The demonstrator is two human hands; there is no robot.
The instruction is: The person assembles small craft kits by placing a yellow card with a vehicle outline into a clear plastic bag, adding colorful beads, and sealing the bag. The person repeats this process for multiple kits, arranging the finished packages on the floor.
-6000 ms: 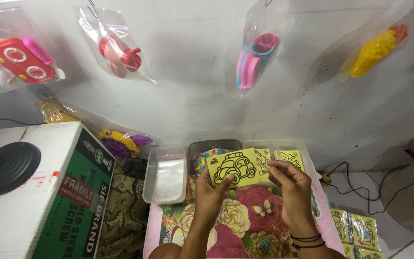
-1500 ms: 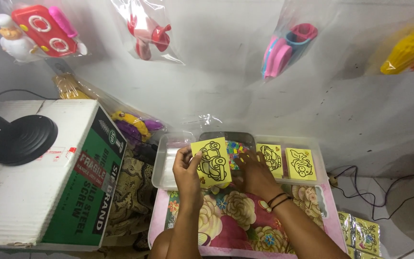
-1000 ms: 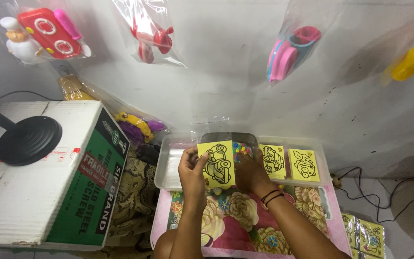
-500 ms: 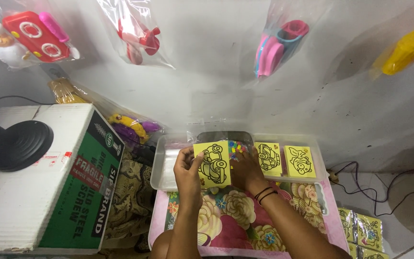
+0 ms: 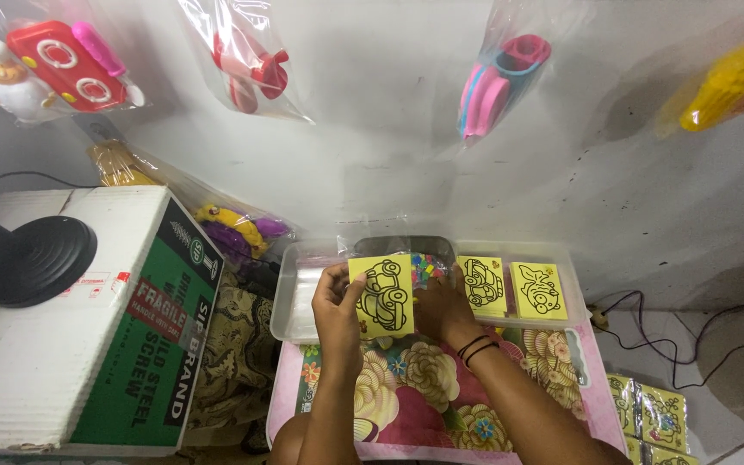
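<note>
Hands work over the clear tray (image 5: 290,297): left hand (image 5: 337,301) pinches yellow car card (image 5: 382,295) by its edge, right hand (image 5: 441,306) behind it, grip unclear; best held flat, unbent.

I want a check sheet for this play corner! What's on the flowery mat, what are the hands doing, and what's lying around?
Surface: pink flower-patterned mat, bare in the middle.
Job's things: yellow square card with a black car outline, held upright over the clear plastic tray; two more yellow picture cards lie in the tray on the right.
Clutter: small colourful pieces behind the held card; packets of yellow cards on the floor.
Hands: left hand grips the card's left edge; right hand is behind its right edge, its grip hidden.
Cables: black wires on the floor, right.
Surroundings: bagged plastic toys on the wall; green-and-white cardboard box with a round black stand base on top.
</note>
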